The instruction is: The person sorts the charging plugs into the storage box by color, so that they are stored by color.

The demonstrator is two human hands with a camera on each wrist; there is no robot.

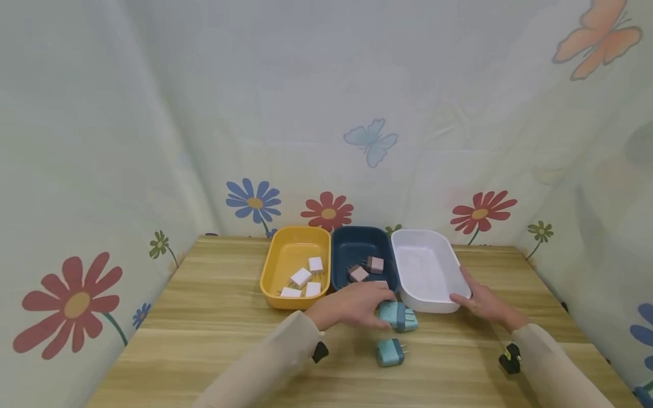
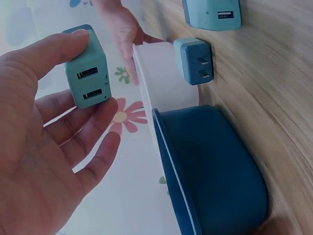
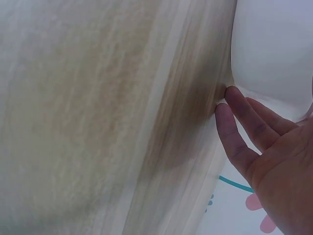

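Note:
My left hand [image 1: 357, 303] pinches a teal USB charger [image 2: 88, 73] between thumb and fingertips, its two USB ports showing in the left wrist view. Just beyond it on the table lies a second teal charger [image 2: 195, 61] with its prongs out, close to the white bin [image 1: 425, 272]. Nearer the front edge is a third teal charger [image 1: 390, 352]. My right hand [image 1: 484, 303] holds the white bin at its front right corner, thumb at the front and fingers along the outer side wall. In the right wrist view, bent fingers [image 3: 244, 122] reach the bin's lower edge.
Left of the white bin stand a dark blue bin [image 1: 362, 238] with several pinkish chargers [image 1: 375, 264] and a yellow bin [image 1: 275, 249] with several white chargers [image 1: 301, 276]. All three stand side by side on the wooden table [image 1: 219, 317], before a flowered cloth backdrop [image 1: 285, 113].

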